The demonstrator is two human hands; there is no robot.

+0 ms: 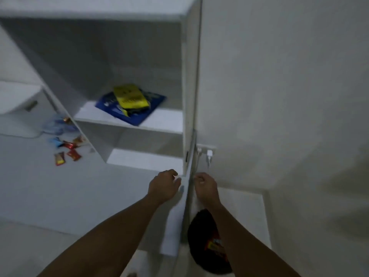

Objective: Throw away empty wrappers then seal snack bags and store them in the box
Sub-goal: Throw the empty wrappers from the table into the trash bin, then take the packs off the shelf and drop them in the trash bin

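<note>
Right now both arms reach forward at the right end of the white tabletop (60, 186). The left hand (164, 185) has its fingers curled against the edge of the shelf unit's side panel (190, 96); whether they grip it I cannot tell. The right hand (205, 186) hangs above the black bin (197, 236), fingers loosely curled with nothing seen in them. A red-and-yellow wrapper (214, 245) lies in the bin. A yellow snack bag (130, 96) rests on a blue snack bag (137, 114) on the shelf (163, 120). Small wrappers (67, 150) lie scattered on the tabletop, far left.
</note>
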